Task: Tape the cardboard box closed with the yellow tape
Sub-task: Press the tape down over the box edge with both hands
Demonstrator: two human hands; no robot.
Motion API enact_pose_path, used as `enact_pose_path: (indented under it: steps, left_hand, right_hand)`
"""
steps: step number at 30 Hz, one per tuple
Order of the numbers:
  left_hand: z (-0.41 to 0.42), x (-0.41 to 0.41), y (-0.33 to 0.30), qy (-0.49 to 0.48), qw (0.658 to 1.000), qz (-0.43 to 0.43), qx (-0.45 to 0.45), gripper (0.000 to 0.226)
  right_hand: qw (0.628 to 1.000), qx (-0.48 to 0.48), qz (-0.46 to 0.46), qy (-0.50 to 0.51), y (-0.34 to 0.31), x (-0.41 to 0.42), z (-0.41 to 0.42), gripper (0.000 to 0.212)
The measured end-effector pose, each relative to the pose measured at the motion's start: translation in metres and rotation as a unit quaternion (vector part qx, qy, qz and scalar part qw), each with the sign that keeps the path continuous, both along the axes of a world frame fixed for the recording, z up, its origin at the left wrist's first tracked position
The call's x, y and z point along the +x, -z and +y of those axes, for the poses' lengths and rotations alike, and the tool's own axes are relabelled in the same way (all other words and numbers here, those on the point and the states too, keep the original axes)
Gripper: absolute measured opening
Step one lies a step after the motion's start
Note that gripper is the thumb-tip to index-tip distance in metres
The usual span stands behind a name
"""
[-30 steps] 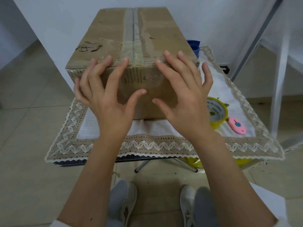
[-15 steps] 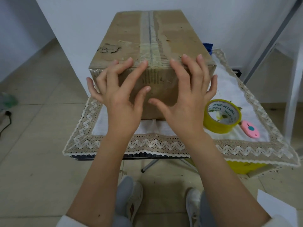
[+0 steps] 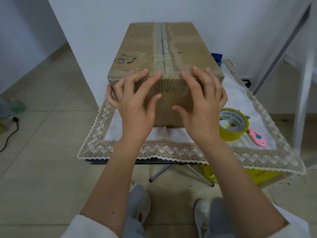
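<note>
The cardboard box [image 3: 164, 66] stands on the counter [image 3: 171, 150], toward its far side, with its near end facing the person. Both hands lie on that near end: the left hand [image 3: 135, 103] left of the box's centre seam, the right hand [image 3: 202, 107] right of it, fingertips reaching over the top edge. The tape roll [image 3: 233, 124] lies on the counter right of the box, just beside the right hand. A small cutter [image 3: 257, 136] lies just right of the roll.
</note>
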State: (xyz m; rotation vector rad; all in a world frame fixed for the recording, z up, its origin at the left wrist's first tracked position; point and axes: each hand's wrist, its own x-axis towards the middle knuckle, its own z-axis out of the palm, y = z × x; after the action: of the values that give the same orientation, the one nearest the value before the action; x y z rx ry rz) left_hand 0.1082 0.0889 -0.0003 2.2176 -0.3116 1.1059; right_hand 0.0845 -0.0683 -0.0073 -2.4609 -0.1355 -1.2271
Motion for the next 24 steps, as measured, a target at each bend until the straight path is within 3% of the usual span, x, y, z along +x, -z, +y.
enact_pose_path:
  steps: [9, 14, 24]
  left_hand:
    - [0.007, -0.005, -0.038, -0.026, 0.991, 0.053, 0.116, 0.045]
    - [0.011, 0.000, -0.051, -0.023, 0.985, 0.071, 0.156, 0.030]
    - [-0.002, -0.009, -0.062, -0.033, 0.980, 0.121, 0.152, 0.028]
  right_hand:
    - [0.998, -0.055, 0.022, 0.026, -0.045, -0.004, -0.002, 0.057]
    - [0.995, -0.091, 0.048, -0.005, -0.059, 0.009, 0.005, 0.038]
    - [0.999, -0.009, 0.034, -0.025, -0.068, -0.001, 0.000, 0.015]
